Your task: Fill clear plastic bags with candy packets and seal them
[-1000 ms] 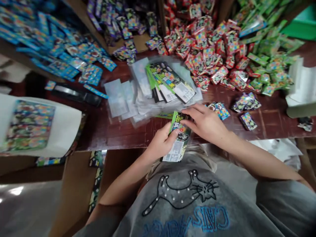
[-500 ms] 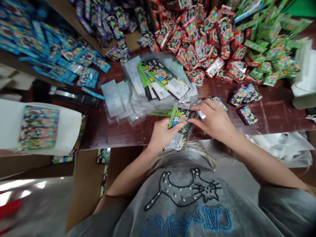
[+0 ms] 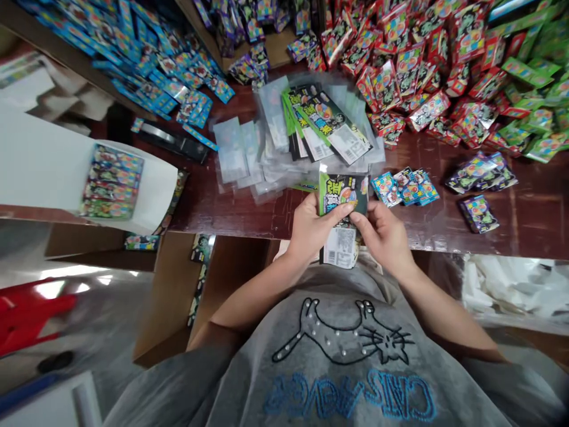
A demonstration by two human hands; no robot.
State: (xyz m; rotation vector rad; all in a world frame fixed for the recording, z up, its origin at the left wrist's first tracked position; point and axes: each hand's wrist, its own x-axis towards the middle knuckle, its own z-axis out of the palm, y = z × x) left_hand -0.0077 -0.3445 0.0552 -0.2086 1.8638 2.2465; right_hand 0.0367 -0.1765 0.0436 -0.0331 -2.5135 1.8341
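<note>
Over the table's front edge I hold a black and green printed card in a clear plastic sleeve [image 3: 340,246]. My left hand [image 3: 313,225] grips its left side, thumb across the front. My right hand [image 3: 386,234] pinches its right side, with the thumb in front and the other fingers curled behind. Just beyond lies a pile of clear sleeves [image 3: 233,151], with several printed cards [image 3: 340,127] fanned on top. To the right of the card sit a few small blue packets [image 3: 406,187]. Farther right are purple packets [image 3: 482,172] and one separate purple packet [image 3: 479,213].
Heaps of blue packets [image 3: 169,71], purple packets [image 3: 253,62], red packets [image 3: 400,65] and green packets [image 3: 537,127] line the back. At left a white container [image 3: 155,190] holds a filled, colourful pack [image 3: 113,181]. Cardboard boxes [image 3: 164,290] stand below the table edge.
My right hand has moved from beside the blue packets to the card's right edge. The card is more upright, and the blue packets now show fully. The view has shifted.
</note>
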